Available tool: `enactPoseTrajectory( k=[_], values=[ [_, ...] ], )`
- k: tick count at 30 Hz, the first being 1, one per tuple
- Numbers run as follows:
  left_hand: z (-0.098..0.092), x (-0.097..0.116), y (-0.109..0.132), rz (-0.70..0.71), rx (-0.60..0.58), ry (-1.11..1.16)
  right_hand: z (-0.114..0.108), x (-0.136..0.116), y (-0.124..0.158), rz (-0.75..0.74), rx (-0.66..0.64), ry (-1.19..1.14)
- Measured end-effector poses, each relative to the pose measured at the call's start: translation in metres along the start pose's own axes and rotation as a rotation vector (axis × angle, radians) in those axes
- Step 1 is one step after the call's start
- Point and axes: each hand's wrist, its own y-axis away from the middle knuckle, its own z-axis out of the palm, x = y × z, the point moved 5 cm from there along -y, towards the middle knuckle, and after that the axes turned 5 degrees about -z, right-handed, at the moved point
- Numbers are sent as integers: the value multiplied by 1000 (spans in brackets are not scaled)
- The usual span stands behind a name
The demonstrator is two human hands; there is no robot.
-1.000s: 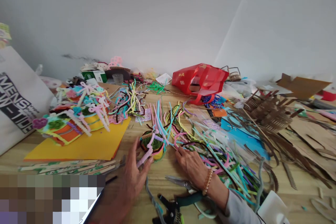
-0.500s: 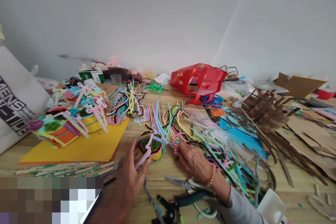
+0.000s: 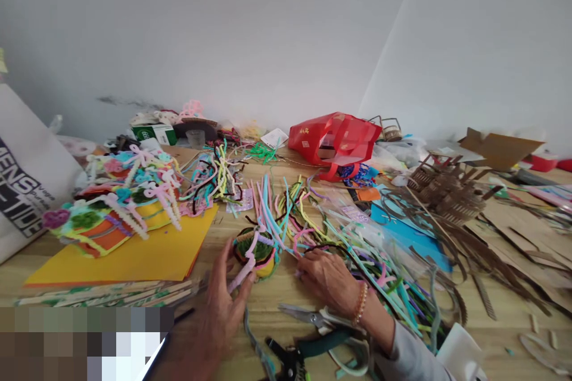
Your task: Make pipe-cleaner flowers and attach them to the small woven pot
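Note:
My left hand (image 3: 226, 294) is closed around the near left side of a small round pipe-cleaner piece (image 3: 257, 248), green inside with brown, pink and yellow edging and a lilac strand across it. To its right, my right hand (image 3: 326, 280) is low over the table with fingers bent together at a pink pipe cleaner (image 3: 300, 241); the fingertips are partly hidden. Loose pipe cleaners (image 3: 270, 208) in pink, blue and lilac lie just behind the round piece. Scissors (image 3: 308, 315) and dark-handled pliers (image 3: 295, 354) rest nearer me, below my right hand.
Finished pipe-cleaner pieces (image 3: 107, 223) stand on yellow card (image 3: 134, 268) at left. A heap of pipe cleaners (image 3: 397, 286) lies right of my right hand. Behind are a red bag (image 3: 308, 140) and brown woven baskets (image 3: 456, 190). A white bag (image 3: 36, 172) stands far left.
The view has shifted slightly. My right hand has turned a little, its fingers lower over the pink pipe cleaner. My left hand keeps its hold on the round piece.

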Motion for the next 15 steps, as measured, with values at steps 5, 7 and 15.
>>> enactPoseTrajectory(
  k=[5,7,15],
  values=[
    [-1,1,0,0,28,-15,-12,-2,-4,21,17,12],
    [-1,2,0,7,40,-16,-17,-2,-11,67,30,32],
    [-1,-6,0,45,2,-35,-6,6,-48,233,56,-50]
  ],
)
